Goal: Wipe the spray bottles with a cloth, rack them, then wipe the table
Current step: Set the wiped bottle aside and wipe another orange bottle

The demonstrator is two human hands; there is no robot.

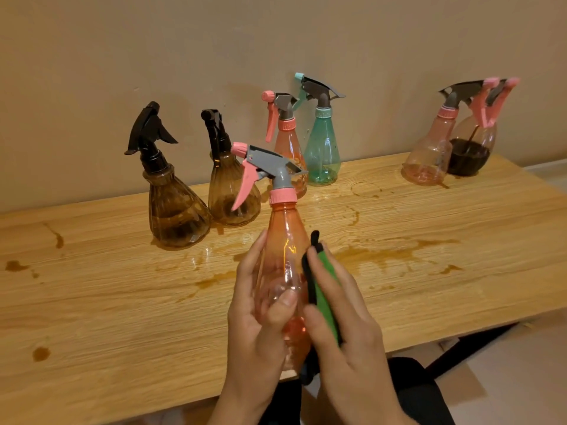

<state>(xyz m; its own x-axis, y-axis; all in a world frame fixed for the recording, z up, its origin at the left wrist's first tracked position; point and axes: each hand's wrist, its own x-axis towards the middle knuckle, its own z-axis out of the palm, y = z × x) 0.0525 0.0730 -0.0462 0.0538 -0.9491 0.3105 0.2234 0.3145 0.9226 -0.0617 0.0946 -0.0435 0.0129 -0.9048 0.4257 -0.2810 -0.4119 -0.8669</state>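
The left hand (pixel 260 305) grips the orange spray bottle (pixel 285 240), fingers curled round its far side and thumb laid across the front of the clear lower body. The bottle stands upright above the near edge of the wooden table (pixel 92 302). Its pink collar and grey head are on top, and the pink trigger points to nine o'clock.

The right hand (pixel 343 314) holds a green-and-black cloth (pixel 322 289) clamped between thumb and fingers and pressed flat against the bottle's three o'clock side. One black end of the cloth sticks up past the fingertips.

Brown spills (pixel 383 256) streak the tabletop around the held bottle. They are thickest at two o'clock from it, with separate blots out at nine o'clock and near the left edge.

At ten o'clock from the held bottle stands a ribbed brown spray bottle (pixel 176 216) with a black trigger head. A second brown spray bottle (pixel 228 191) stands just beside it at eleven o'clock, partly behind the held bottle's trigger.

Farther back at twelve o'clock a pink spray bottle (pixel 287 142) stands close against a teal spray bottle (pixel 322 148), both near the wall (pixel 122 56).

Well apart at two o'clock, at the far right end, a pale pink spray bottle (pixel 429 154) stands against a clear spray bottle (pixel 472 148) holding dark liquid. Their heads overlap, so I cannot tell whether they touch.
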